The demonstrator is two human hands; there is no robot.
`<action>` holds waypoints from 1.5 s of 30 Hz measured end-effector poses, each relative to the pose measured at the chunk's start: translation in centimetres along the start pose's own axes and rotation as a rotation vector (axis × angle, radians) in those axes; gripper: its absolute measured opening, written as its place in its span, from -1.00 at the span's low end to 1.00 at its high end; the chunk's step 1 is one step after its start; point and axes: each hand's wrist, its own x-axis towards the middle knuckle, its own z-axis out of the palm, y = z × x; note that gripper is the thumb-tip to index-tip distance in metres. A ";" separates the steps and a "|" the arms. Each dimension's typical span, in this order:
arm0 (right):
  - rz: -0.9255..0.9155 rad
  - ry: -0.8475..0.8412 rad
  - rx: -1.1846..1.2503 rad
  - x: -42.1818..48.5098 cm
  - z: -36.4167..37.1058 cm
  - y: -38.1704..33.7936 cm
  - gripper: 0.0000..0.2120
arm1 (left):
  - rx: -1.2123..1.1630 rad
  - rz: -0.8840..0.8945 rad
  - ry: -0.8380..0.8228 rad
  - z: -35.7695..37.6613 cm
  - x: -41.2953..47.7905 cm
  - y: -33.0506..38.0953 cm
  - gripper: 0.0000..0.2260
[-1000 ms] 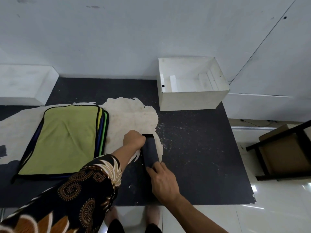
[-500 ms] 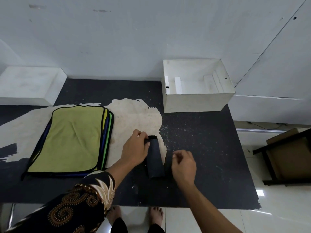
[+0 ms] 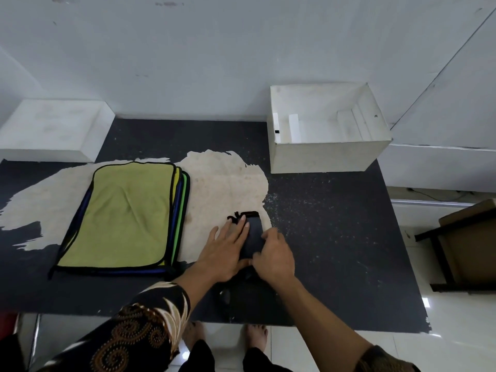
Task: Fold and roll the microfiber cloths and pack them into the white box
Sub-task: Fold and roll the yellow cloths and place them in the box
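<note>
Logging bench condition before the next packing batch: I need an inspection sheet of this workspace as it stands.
Surface: black table, pale worn patch mid-top.
Job's things: dark cloth folded narrow under both hands; stack of cloths, green on top, at left; white box back right, no cloths visible inside.
Clutter: white block, back left.
Grippers: left hand flat, pressing the dark cloth; right hand curled over its near end.
Cables: thin cable right of the table.
Surroundings: white wall, tiled floor, dark stool holding cardboard at right.

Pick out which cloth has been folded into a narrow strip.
The dark grey cloth, under the left hand and right hand; the others lie spread flat in a stack, green on top.
</note>
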 end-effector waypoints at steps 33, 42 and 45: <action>-0.050 0.254 1.192 -1.7 -14.5 -13.9 -0.72 | -0.858 0.219 0.649 -17.4 -4.0 0.8 -0.75; -0.142 0.223 1.097 1.3 -18.0 -13.8 -0.50 | -0.916 0.186 0.806 -20.6 -0.3 2.5 -0.77; -0.137 0.234 1.055 4.0 -19.2 -12.6 -0.56 | -0.921 0.163 0.744 -20.9 2.2 3.4 -0.79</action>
